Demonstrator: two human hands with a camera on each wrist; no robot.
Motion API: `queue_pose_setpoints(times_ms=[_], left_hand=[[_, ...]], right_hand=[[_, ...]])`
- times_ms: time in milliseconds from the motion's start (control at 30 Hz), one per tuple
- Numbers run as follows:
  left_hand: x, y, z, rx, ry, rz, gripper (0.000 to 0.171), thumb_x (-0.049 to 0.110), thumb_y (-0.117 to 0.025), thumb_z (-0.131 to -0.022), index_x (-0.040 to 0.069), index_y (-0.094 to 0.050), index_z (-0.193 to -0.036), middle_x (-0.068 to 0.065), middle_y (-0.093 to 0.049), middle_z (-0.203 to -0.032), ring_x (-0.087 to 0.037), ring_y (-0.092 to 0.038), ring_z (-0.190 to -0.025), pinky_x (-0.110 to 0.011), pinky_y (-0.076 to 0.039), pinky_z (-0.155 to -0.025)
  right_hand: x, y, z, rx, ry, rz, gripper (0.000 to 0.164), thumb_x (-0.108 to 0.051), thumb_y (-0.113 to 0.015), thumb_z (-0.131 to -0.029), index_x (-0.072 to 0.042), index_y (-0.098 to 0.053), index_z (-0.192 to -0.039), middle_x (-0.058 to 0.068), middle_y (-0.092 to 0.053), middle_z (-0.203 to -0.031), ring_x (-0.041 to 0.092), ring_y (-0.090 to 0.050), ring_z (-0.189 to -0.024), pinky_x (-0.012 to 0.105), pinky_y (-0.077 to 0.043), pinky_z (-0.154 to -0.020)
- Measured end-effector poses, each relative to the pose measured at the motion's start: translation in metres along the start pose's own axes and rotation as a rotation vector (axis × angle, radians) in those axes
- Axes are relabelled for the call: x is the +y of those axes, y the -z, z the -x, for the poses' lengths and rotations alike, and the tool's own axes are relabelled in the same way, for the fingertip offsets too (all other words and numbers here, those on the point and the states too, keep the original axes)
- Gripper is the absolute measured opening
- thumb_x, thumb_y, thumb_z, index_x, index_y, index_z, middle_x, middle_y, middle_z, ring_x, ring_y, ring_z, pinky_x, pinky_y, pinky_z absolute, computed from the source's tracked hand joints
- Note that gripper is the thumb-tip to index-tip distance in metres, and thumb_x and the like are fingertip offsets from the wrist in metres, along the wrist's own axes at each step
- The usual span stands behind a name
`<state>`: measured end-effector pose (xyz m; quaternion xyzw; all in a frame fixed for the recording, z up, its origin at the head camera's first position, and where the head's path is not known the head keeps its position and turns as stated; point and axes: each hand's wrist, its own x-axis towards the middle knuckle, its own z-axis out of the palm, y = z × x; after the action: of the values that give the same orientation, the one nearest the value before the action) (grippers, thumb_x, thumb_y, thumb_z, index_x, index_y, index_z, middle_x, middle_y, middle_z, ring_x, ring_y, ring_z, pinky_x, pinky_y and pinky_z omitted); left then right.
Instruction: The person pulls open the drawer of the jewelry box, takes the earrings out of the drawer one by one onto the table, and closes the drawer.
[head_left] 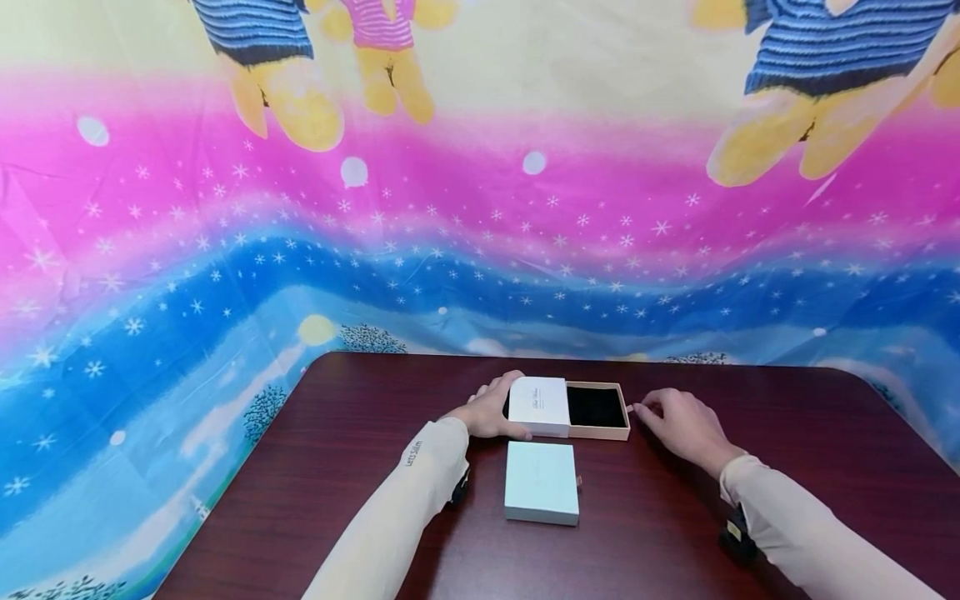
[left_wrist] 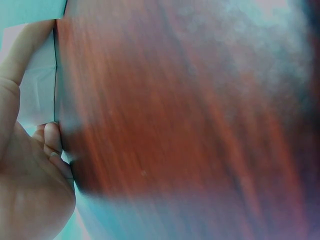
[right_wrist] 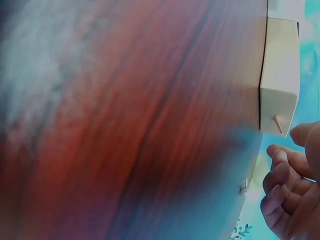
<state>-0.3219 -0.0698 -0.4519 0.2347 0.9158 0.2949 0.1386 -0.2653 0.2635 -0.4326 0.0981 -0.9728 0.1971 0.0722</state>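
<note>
Counting two boxes (head_left: pixel 537 406) (head_left: pixel 542 482) | two hands (head_left: pixel 491 412) (head_left: pixel 686 425) | left gripping half-drawn one | right loosely curled

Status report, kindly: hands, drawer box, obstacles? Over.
Left hand gripping white box sleeve. Right hand beside pull tab, apparently not gripping it. Drawer partly out. Pale box nearer, not blocking.

1 white sleeve (head_left: pixel 537 406), flat on table (head_left: pixel 390 433); 1 tan, black-lined drawer (head_left: pixel 600 433) jutting partway right.

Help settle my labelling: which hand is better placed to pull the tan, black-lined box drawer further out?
Probably the right hand: it sits beside the pinkish tab on the drawer, while the left hand grips the white rectangular sleeve.
</note>
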Motion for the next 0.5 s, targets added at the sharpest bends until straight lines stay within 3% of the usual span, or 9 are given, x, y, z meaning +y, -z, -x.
queue_pose_setpoints(times_ms=[200, 500], left_hand=[[0.0064, 0.0043, 0.0063, 0.002, 0.003, 0.005, 0.106, 0.041, -0.084, -0.080, 0.020, -0.017, -0.160, -0.009, -0.038, -0.153, -0.028, -0.039, -0.127, -0.049, -0.029, -0.111], [0.0070, 0.0049, 0.0064, 0.000, 0.007, 0.014, 0.106, 0.042, -0.084, -0.080, 0.021, -0.018, -0.160, -0.009, -0.039, -0.153, -0.029, -0.039, -0.129, -0.049, -0.029, -0.113]], right_hand=[[-0.0016, -0.0026, -0.0022, 0.000, 0.004, -0.009, 0.026, -0.025, -0.063, -0.099, -0.004, -0.076, -0.106, 0.002, -0.071, -0.077, 0.013, -0.049, -0.058, 0.032, -0.037, -0.052], [-0.0038, -0.0041, -0.0055, -0.013, -0.021, -0.030, 0.029, -0.026, -0.060, -0.100, -0.003, -0.075, -0.109, 0.004, -0.073, -0.081, 0.014, -0.051, -0.059, 0.033, -0.037, -0.052]])
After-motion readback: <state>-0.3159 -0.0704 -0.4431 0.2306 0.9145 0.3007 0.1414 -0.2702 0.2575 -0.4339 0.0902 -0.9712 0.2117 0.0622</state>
